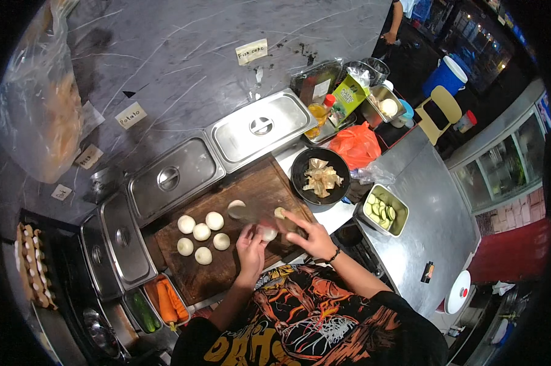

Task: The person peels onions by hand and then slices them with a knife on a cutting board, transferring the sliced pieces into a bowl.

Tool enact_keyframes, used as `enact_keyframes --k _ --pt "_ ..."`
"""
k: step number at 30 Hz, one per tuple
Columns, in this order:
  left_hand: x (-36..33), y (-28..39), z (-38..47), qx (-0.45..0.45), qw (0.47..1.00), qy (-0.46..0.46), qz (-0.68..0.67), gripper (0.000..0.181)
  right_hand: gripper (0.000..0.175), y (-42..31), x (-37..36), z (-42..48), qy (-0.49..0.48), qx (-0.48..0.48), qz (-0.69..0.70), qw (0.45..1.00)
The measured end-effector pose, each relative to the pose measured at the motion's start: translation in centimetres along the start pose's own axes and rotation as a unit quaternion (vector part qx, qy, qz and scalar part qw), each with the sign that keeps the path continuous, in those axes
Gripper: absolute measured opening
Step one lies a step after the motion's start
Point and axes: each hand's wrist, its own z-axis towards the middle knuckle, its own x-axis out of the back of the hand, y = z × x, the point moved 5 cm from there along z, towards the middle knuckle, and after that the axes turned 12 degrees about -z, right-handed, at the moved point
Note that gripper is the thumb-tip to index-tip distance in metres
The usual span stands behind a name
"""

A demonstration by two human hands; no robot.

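My left hand [251,250] grips a peeled onion [268,233] over the near edge of a wooden cutting board [193,279]. Just right of it is my right hand [313,238], blurred, with its fingers spread and the fingertips by a small pale onion piece [280,212]; whether it holds anything is unclear. A blurred streak, perhaps a blade, lies between the hands and another pale onion [236,209]. Several peeled onions [202,232] sit grouped on the board's left half. Dry onion skins [322,178] fill a black bowl [299,189] beyond the board's right corner.
Lidded steel pans [261,126] line the board's far side. Carrots [168,304] and green cucumbers or zucchini [140,311] stand in pans at lower left. At right are a steel pan of sliced zucchini or cucumber [380,211] and an orange plastic bag [357,145]. Another person's arm [396,23] shows far off.
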Motion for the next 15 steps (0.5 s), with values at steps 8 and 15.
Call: enact_keyframes --k 8,15 --pt "0.0 0.3 0.2 -0.014 1.000 -0.011 -0.025 0.032 0.063 -1.7 -0.1 -0.5 -0.256 -0.083 -0.122 0.955" --pt "1.3 0.1 -0.4 -0.044 0.999 0.021 -0.004 0.032 0.057 -2.4 -0.3 -0.3 -0.223 -0.043 -0.161 0.960"
